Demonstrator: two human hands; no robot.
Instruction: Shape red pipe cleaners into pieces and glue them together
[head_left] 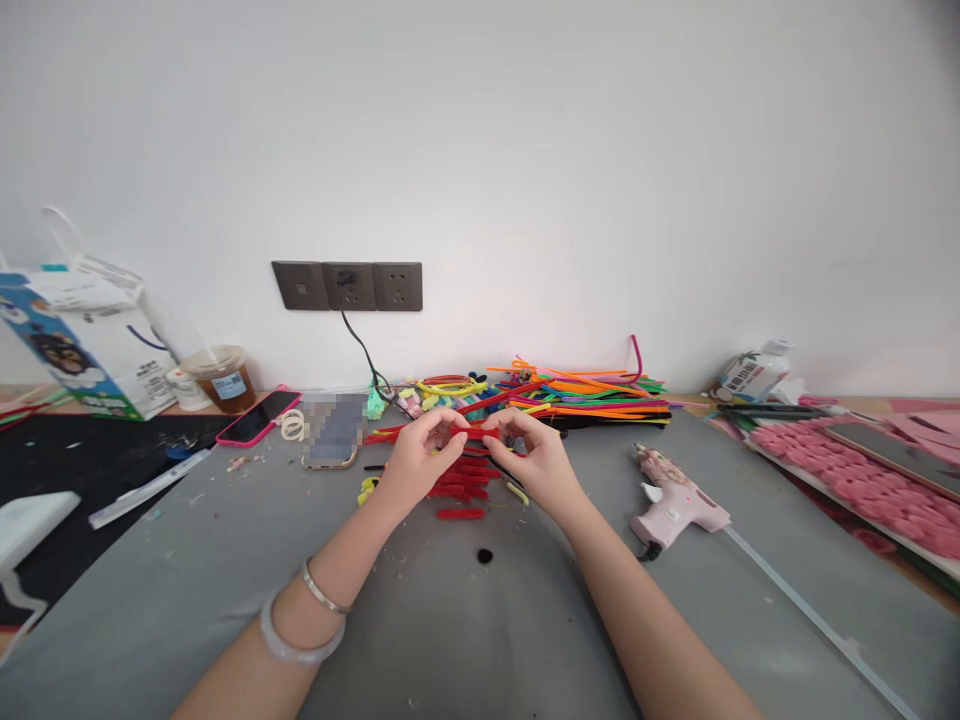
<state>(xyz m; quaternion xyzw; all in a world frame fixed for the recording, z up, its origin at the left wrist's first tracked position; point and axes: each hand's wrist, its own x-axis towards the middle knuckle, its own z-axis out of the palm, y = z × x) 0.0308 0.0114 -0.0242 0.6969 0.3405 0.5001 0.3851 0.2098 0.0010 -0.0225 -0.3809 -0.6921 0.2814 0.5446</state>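
Between my two hands is a short red pipe cleaner piece, pinched at its left end by my left hand and at its right end by my right hand. Fingertips of both hands are close together over the grey mat. Below them lie several cut red pipe cleaner pieces, with yellow pieces beside them. A small black round piece rests nearer to me. Behind my hands spreads a pile of long coloured pipe cleaners, partly hidden by my fingers.
A pink hot glue gun with a long glue stick lies to the right. At left are a pink-cased phone, another phone, a drink cup and a utility knife. A bottle stands back right.
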